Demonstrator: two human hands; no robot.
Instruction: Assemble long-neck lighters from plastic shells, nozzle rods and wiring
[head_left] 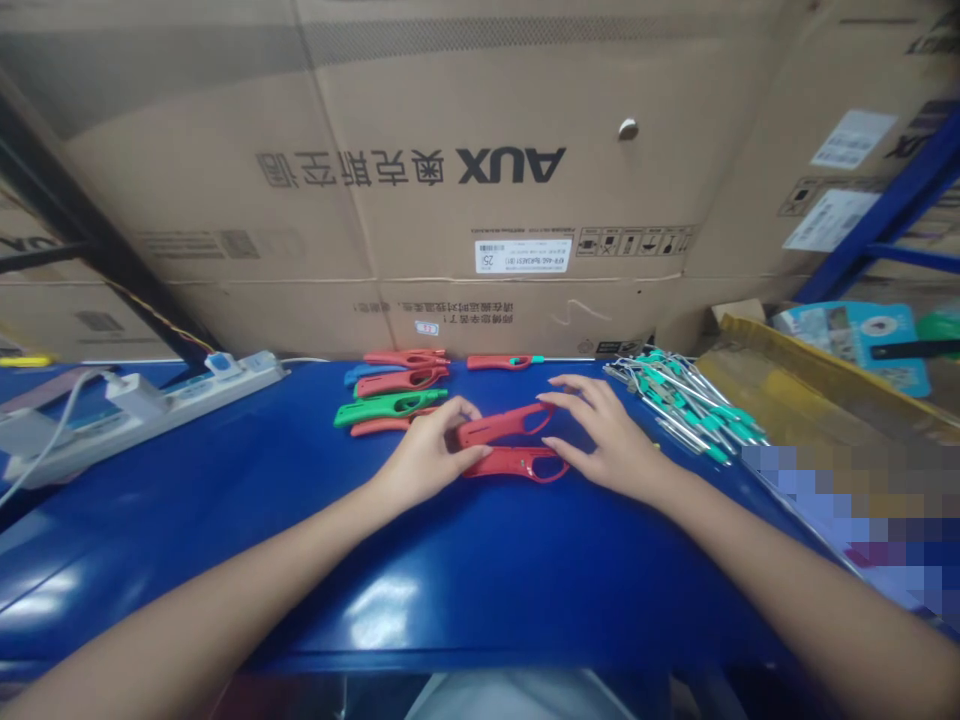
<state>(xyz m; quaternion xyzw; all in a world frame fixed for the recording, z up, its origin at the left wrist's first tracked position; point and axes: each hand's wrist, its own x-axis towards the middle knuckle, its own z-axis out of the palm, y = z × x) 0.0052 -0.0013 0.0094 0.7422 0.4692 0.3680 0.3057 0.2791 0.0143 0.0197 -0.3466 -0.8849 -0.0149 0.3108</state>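
Resting both hands on the blue metal table, I have my left hand and right hand open around two red plastic moulded pieces, which lie one above the other between my fingers. My left fingertips touch their near ends, and my right fingertips reach their looped ends; neither hand is closed. Just past my left fingers lies a group of red, blue and green moulded pieces. Beyond my right fingers, a loose heap of metal rods with green parts lies on the table. Further right of those fingers, a yellow-rimmed box holds a blue printed packet. Ahead of my fingers stand sealed AUX cardboard cartons, their contents hidden. Left of my fingers lies a white power strip.
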